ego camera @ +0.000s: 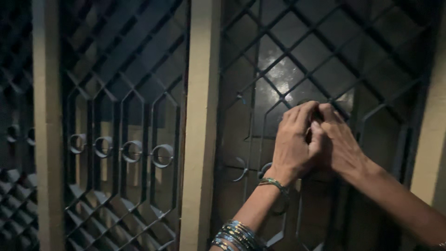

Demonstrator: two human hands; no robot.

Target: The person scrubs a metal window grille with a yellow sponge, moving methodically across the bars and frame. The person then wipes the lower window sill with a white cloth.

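Observation:
Both of my hands are raised against a dark metal window grille [297,51] with diamond-pattern bars and dark glass behind it. My left hand [292,142] has its fingers curled near a bar at mid-height. My right hand [341,142] presses against it from the right, fingers bent around the same spot. Whatever lies under the fingers is hidden. Several metal bangles [237,234] sit on my left forearm, and a thin one is at the wrist.
A cream window post [200,125] divides the grille from a second grille panel [125,139] on the left with a row of metal rings. Another cream post [46,125] stands farther left, and a cream frame edge [432,139] at the right.

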